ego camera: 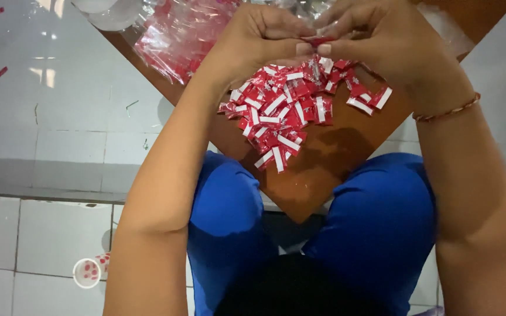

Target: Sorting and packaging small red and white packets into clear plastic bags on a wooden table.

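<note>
A heap of small red-and-white folded wrappers [288, 111] lies on a brown wooden board [335, 158] that rests over my knees. Above the far side of the heap, my left hand [259, 35] and my right hand [376, 35] meet fingertip to fingertip. Both pinch one small red wrapper piece [318, 41] between thumbs and forefingers. A thin bracelet [446, 110] circles my right wrist.
A clear plastic bag of red wrappers [177, 35] lies at the board's far left corner. My legs in blue trousers [229, 222] are under the board. A small white cup with red dots [87, 272] lies on the white tiled floor [48, 129] at lower left.
</note>
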